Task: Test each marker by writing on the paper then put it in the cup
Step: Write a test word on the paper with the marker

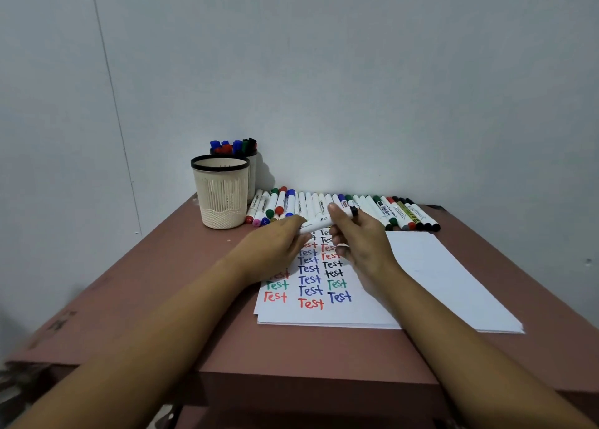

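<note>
Both hands hold one white marker point(319, 223) with a black cap above the paper point(437, 282). My left hand point(275, 247) grips its barrel end and my right hand point(359, 237) pinches the cap end. The paper carries columns of the word "Test" in red, blue, green and black. A cream mesh cup point(221, 191) with a black rim stands at the back left, its inside hidden. A row of several markers point(372, 209) lies along the wall behind the paper.
A second cup point(251, 169), packed with several capped markers, stands behind the cream cup against the wall. The brown table point(155, 282) ends at a front edge close to me. The right half of the paper is blank.
</note>
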A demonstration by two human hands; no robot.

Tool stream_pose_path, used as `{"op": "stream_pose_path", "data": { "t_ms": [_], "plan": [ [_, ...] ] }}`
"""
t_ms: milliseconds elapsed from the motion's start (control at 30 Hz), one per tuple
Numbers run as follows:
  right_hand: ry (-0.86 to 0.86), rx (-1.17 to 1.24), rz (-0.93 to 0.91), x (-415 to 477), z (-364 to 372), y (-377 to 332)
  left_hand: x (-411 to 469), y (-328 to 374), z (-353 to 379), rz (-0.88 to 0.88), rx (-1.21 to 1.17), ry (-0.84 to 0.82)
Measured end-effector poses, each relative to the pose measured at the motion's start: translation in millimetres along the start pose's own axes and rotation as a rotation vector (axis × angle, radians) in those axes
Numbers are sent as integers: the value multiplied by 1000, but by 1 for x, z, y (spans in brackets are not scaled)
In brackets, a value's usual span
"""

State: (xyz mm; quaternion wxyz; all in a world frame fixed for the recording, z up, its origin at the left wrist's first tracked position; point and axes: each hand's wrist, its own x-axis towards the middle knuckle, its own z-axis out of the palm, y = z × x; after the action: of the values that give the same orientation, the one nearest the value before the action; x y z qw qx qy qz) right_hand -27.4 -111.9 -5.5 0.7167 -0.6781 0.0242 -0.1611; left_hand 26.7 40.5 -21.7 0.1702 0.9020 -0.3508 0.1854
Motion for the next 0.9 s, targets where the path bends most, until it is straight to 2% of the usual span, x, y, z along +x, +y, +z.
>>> {"op": "stream_pose_path", "data": {
  "t_ms": [100, 233, 333, 500, 667, 800, 900],
  "plan": [
    [-16, -35, -13, 3, 1, 2, 0, 3, 1, 24, 12, -6],
    [2, -8, -20, 4, -1, 2, 1, 5, 0, -43, -131, -29],
    [-2, -35, -20, 5, -2, 3, 1, 4, -1, -20, -141, -46],
    [-34, -31, -54, 8, -5, 4, 0, 3, -1, 2, -183, 32],
    [-100, -4, -88, 8, -9, 4, -3, -3, -2, -68, -165, 83],
    [-60, 103, -9, 6, -8, 0, -3, -1, -5, -128, -266, 67],
    [38, 346, 88, 8, -10, -4, -3, -3, -6, -211, -471, 142]
  ]
}}
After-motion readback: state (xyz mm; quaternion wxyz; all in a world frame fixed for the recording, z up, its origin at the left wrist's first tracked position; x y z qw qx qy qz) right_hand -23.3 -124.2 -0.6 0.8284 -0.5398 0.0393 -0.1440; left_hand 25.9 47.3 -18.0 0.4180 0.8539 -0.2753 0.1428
